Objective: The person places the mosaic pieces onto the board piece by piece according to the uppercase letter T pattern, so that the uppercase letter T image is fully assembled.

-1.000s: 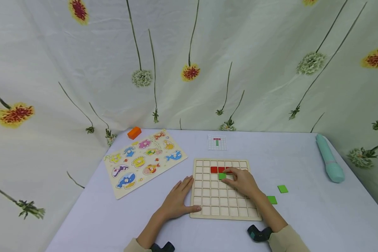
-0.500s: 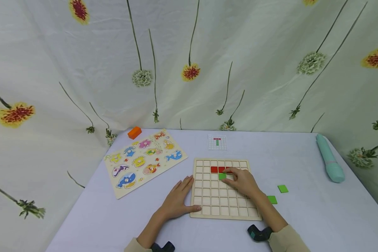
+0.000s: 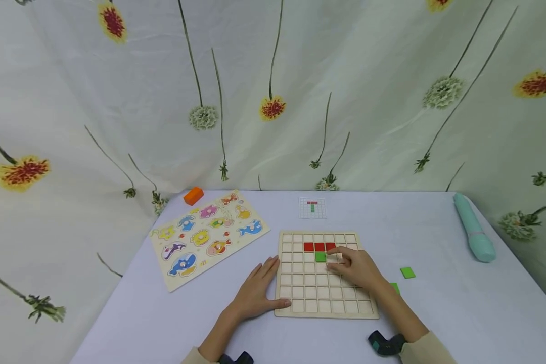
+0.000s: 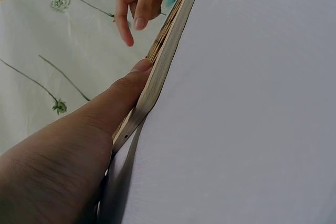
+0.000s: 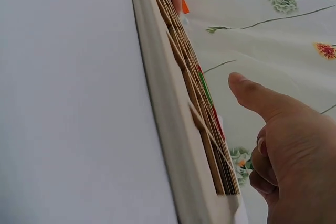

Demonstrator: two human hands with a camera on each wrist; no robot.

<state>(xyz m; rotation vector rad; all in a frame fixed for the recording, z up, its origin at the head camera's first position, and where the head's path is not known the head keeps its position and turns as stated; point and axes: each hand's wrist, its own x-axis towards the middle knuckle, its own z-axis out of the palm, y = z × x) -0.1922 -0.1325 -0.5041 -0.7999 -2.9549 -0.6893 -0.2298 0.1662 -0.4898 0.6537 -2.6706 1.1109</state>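
A wooden grid board (image 3: 326, 311) lies on the white table with three red tiles (image 3: 319, 246) in a row and one green tile (image 3: 320, 257) under the middle one. My left hand (image 3: 254, 290) rests at the board's left side, fingers straight along its edge and thumb over the lower left corner. Just right of the green tile hovers my right hand (image 3: 358, 267), thumb and forefinger apart with nothing between them. In the right wrist view the right thumb (image 5: 257, 95) points out above the board. Two loose green tiles (image 3: 407, 273) lie right of the board, one partly behind the right forearm.
Behind the board lies a small pattern card (image 3: 313, 208) with a red and green T. An animal peg puzzle (image 3: 229, 241) sits at the left, an orange block (image 3: 193, 195) beyond it. A teal pouch (image 3: 475, 230) lies near the right edge.
My right hand has let go of the green tile in the grid and drawn back slightly to the right. The left hand stays in place; the head view has shifted slightly.
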